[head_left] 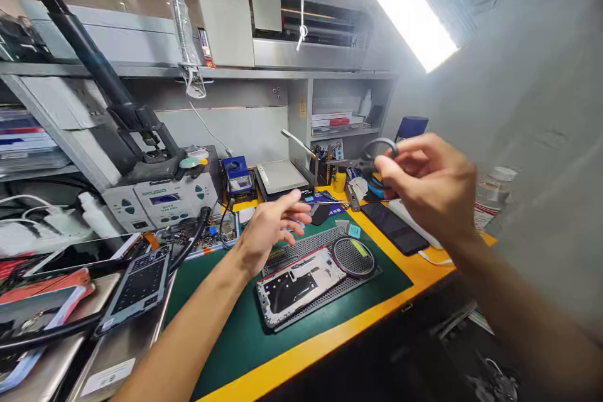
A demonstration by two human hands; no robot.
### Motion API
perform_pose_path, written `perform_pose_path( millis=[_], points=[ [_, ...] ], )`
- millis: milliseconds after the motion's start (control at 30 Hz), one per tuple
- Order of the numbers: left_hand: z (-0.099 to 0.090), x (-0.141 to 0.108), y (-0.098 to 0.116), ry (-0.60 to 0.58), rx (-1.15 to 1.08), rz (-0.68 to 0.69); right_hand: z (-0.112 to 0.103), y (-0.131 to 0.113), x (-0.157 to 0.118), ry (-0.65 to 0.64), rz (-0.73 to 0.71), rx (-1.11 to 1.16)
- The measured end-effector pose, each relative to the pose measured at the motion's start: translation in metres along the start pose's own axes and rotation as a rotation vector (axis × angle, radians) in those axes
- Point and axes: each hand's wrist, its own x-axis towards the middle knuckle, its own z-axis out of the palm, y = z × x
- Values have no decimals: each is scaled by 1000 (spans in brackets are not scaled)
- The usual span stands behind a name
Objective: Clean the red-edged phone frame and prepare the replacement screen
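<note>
My right hand (426, 182) is raised over the right side of the bench, pinching one dark ring handle of a pair of scissors (379, 144). The blades point left and are blurred. My left hand (273, 226) hovers above the mat with its fingers apart, holding nothing. Below it lies a stripped phone frame (301, 282), tilted on a grey perforated plate (325, 301). A round dark mesh-topped disc (353, 256) with a yellow-green strip touches the frame's right end. All of these rest on a green mat (226, 339).
A black phone (394, 228) lies to the right, near a plastic bottle (494, 195). A soldering or hot-air station (164, 200) stands at the left behind a tray of small parts (214, 232). Phone housings (139, 282) are piled at the left. A yellow jar (339, 180) stands at the back.
</note>
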Motion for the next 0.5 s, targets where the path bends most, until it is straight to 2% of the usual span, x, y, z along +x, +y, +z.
perform_pose_path(
  millis=[67, 133, 233, 367, 500],
  points=[
    [20, 0, 14, -72, 4, -35, -5, -11, -44, 10, -60, 30],
    [39, 1, 25, -112, 27, -33, -10, -18, -79, -42, -97, 90],
    [63, 2, 31, -126, 91, 0, -17, -22, -110, -98, -6, 186],
    [87, 3, 28, -120, 169, 40, -32, -24, -118, -199, 377, 368],
    [107, 8, 20, -203, 270, 27, -50, -24, -112, -355, 813, 545]
  ],
)
